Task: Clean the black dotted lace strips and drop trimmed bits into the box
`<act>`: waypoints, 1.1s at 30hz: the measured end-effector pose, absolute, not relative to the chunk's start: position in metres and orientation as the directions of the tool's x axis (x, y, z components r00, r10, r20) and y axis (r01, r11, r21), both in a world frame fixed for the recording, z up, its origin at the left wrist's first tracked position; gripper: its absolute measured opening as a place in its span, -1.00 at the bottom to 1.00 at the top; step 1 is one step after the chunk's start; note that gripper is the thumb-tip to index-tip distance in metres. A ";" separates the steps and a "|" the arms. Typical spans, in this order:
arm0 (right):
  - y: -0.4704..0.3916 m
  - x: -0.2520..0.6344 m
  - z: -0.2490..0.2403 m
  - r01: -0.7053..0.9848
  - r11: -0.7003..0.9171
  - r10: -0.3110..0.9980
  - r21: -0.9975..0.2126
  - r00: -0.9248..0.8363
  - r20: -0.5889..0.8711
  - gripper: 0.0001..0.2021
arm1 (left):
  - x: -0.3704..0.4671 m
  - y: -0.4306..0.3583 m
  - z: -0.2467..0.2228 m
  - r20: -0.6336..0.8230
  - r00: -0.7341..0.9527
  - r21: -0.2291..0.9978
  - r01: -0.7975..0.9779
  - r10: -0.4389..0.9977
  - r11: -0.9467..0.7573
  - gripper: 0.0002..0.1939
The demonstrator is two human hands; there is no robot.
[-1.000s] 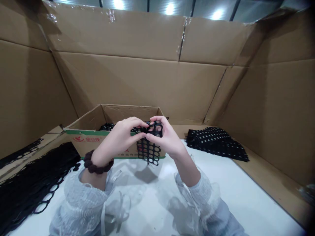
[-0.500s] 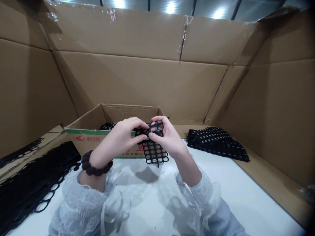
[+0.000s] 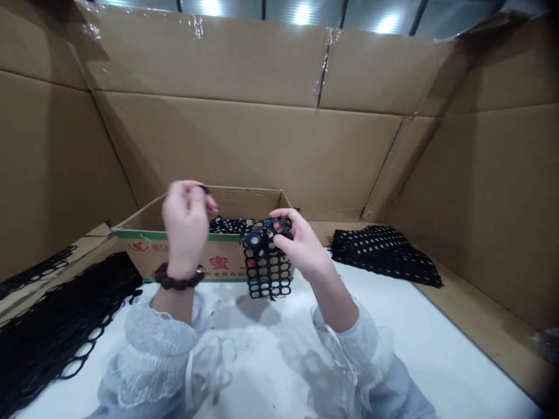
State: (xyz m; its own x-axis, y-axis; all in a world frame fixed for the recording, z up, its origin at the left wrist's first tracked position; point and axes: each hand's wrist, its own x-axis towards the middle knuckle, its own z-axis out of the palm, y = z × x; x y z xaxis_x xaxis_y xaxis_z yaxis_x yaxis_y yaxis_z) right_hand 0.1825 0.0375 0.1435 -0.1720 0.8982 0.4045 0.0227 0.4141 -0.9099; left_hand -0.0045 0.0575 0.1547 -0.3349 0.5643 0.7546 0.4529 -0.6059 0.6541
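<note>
My right hand point(image 3: 301, 244) pinches a strip of black perforated mesh point(image 3: 268, 273), which hangs down in front of the cardboard box. A dark round piece point(image 3: 254, 240) shows at the mesh's upper left. My left hand point(image 3: 187, 218) is raised over the box's left part, slightly blurred. Between its closed fingers is a small black piece point(image 3: 203, 189), too small to name. The open cardboard box point(image 3: 174, 247), with a green rim and red print, holds more black perforated material point(image 3: 227, 224).
Long black perforated sheets point(image 3: 56, 326) lie on the left of the white table point(image 3: 271, 378). Folded black perforated sheets point(image 3: 384, 253) lie at the right. Tall cardboard walls point(image 3: 262, 139) enclose the back and sides.
My left hand has left the mesh and moved up and to the left, a small black piece in its fingers. My right hand still grips the mesh, which has shifted slightly left.
</note>
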 end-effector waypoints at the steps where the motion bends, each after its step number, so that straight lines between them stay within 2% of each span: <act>1: 0.038 0.184 0.144 0.018 0.401 0.907 -0.916 -0.150 0.394 -0.67 | -0.012 0.065 0.151 0.771 -0.399 0.637 0.503 0.497 -0.585 -0.75; 3: 0.037 0.185 0.147 -0.011 0.385 0.914 -0.923 -0.135 0.383 -0.67 | -0.026 0.079 0.144 0.787 -0.338 0.589 0.662 0.516 -0.465 -0.76; 6: 0.034 0.185 0.150 -0.064 0.340 0.924 -0.938 -0.165 0.346 -0.67 | -0.029 0.089 0.137 0.745 -0.097 0.438 0.818 0.660 -0.374 -0.80; 11: 0.036 0.182 0.147 -0.107 0.281 0.942 -0.954 -0.158 0.296 -0.71 | -0.003 0.055 0.153 0.777 0.105 0.351 0.746 0.620 -0.566 -0.75; 15: 0.037 0.180 0.144 -0.167 0.281 0.946 -0.945 -0.117 0.302 -0.71 | 0.009 0.023 0.168 0.693 0.401 0.227 0.668 0.599 -0.709 -0.80; 23: 0.041 0.173 0.136 -0.150 0.319 0.937 -0.936 -0.098 0.336 -0.70 | 0.010 0.024 0.163 0.644 0.421 0.118 0.770 0.638 -0.627 -0.82; 26: 0.044 0.172 0.133 -0.069 0.390 0.914 -0.918 -0.090 0.395 -0.69 | 0.010 0.025 0.163 0.625 0.374 0.191 0.778 0.685 -0.599 -0.82; 31: 0.041 0.172 0.136 0.030 0.426 0.897 -0.904 -0.147 0.418 -0.68 | 0.007 0.033 0.166 0.533 0.190 0.580 0.628 0.825 -0.519 -0.82; 33: 0.039 0.170 0.137 0.054 0.443 0.889 -0.895 -0.160 0.430 -0.68 | 0.006 0.038 0.165 0.503 0.119 0.685 0.549 0.856 -0.479 -0.82</act>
State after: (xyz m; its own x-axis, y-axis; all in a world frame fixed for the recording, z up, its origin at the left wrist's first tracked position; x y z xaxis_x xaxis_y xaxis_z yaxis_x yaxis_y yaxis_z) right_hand 0.1703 0.0390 0.1368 -0.1598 0.8886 0.4299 0.0537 0.4426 -0.8951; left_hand 0.0063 0.0384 0.1649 0.1191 0.8563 0.5026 0.5489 -0.4786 0.6854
